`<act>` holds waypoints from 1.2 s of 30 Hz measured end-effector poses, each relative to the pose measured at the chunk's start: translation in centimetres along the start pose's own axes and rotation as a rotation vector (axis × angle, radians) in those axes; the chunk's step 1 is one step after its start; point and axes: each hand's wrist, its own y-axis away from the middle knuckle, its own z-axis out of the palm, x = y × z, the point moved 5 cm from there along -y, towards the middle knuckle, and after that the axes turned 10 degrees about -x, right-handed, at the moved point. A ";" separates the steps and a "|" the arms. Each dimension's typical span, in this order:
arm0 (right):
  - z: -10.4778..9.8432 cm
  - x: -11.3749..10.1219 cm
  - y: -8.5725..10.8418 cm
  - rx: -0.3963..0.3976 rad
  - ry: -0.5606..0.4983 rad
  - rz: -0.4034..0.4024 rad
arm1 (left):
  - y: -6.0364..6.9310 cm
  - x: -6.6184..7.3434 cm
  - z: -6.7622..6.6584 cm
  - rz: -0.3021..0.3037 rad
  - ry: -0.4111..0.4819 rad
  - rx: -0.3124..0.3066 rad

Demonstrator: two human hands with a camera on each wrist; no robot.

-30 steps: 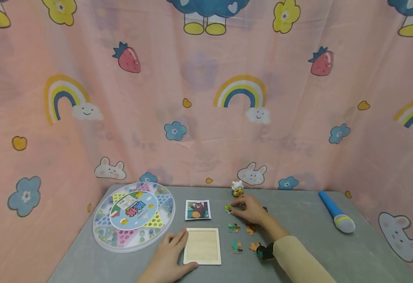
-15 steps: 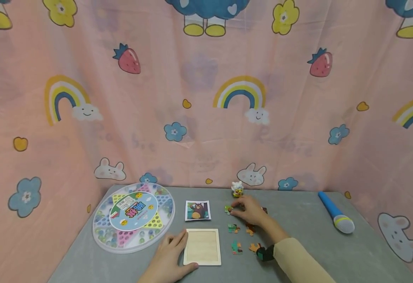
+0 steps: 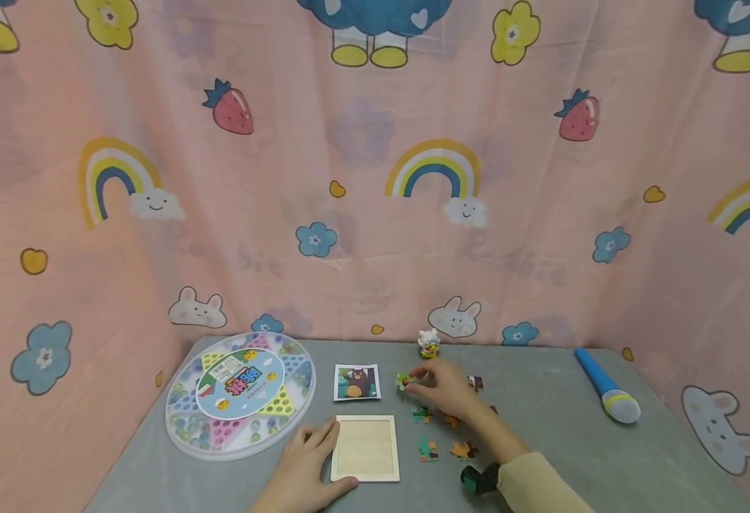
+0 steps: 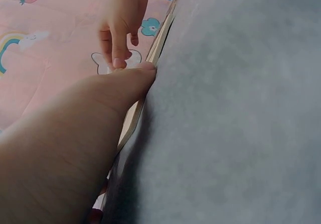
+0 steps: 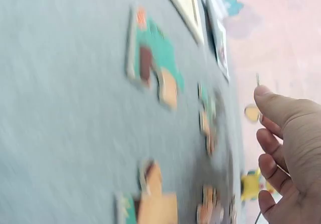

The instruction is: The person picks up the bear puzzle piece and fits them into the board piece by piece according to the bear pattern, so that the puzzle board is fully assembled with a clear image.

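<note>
My right hand (image 3: 442,388) pinches a small green puzzle piece (image 3: 403,381) between thumb and fingers, raised off the table; in the right wrist view only its thin edge shows at the thumb tip. At the left side of a square wooden puzzle tray (image 3: 365,449), my left hand (image 3: 307,467) holds the frame, thumb on the near edge and fingers along the left edge. The tray's inside is bare wood. Right of it lie several loose pieces, among them a teal one (image 3: 428,449) and an orange-brown one (image 3: 463,450); my right hand and forearm partly cover others.
Behind the tray lies a bear picture card (image 3: 357,382). A round Chinese checkers board (image 3: 240,395) is at the left. A small white-and-yellow figurine (image 3: 429,344) stands at the back, close to my right hand. A blue toy microphone (image 3: 608,385) lies far right.
My right hand has lifted the green piece and shifted slightly left, uncovering a dark piece behind it. The left hand stays at the tray.
</note>
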 end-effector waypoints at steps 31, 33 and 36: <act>6.4 -6.7 1.6 -0.102 -0.139 -0.161 | 0.1 0.1 -0.1 0.013 -0.004 -0.004; 6.8 -6.8 1.6 -0.115 -0.126 -0.165 | 0.0 0.0 -0.1 0.012 0.000 -0.007; 7.2 -7.0 1.7 -0.135 -0.102 -0.187 | 0.0 0.0 -0.1 0.013 0.008 -0.005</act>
